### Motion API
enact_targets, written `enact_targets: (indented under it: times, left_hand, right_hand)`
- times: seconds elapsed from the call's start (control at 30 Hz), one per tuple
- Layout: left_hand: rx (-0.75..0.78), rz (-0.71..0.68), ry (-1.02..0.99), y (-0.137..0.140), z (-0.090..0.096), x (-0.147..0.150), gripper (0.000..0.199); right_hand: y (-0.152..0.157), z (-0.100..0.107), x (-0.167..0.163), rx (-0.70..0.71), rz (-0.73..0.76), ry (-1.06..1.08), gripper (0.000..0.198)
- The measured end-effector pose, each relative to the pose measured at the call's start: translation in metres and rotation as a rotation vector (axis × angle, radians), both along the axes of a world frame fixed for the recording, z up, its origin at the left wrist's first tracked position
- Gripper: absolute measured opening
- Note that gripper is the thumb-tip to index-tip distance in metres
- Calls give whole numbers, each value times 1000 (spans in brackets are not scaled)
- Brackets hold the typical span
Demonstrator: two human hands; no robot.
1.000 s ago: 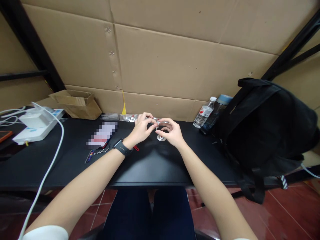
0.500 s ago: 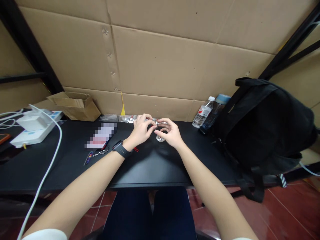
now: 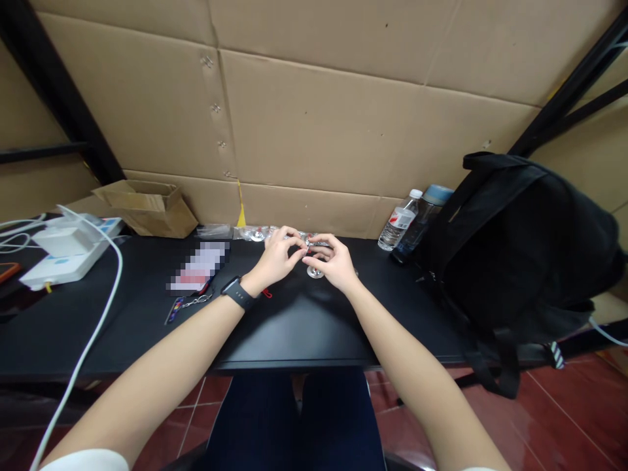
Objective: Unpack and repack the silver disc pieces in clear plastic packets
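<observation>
My left hand (image 3: 279, 260) and my right hand (image 3: 337, 263) meet over the black desk, fingertips almost together. A thin, tiny item shows between them, too small to name; both hands are pinched closed around it. Just below the right fingers lies a shiny round metal piece (image 3: 314, 272), partly covered by that hand. Near my left wrist, which wears a dark watch (image 3: 237, 292), sits a bit of red cord (image 3: 266, 294). Behind the hands, clear plastic packets (image 3: 256, 233) with small shiny and red pieces run along the wall, partly hidden.
To the left are a phone (image 3: 200, 267), a keychain (image 3: 177, 307), an open cardboard box (image 3: 161, 212) and a white power strip (image 3: 69, 261) with cables. On the right stand a water bottle (image 3: 398, 222), a blue-capped bottle (image 3: 436, 194) and a black backpack (image 3: 520, 242).
The hands stay at nearly the same spot, with slight shifts of the fingers. The left hand is a touch lower. Nothing else visibly moved.
</observation>
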State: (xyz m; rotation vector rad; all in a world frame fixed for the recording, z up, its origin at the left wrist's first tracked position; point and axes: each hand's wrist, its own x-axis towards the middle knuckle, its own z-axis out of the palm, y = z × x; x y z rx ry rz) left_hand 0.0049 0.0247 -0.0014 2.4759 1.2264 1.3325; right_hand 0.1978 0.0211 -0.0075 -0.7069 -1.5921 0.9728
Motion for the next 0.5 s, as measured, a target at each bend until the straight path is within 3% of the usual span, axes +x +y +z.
enact_targets:
  times: [0.23, 0.5]
  left_hand:
    - [61, 44, 54, -8, 21, -9, 10]
    - [47, -42, 31, -7, 19, -7, 15]
  right_hand:
    - [3, 0, -1, -46, 39, -51, 37]
    - [8, -1, 6, 129, -51, -261, 29]
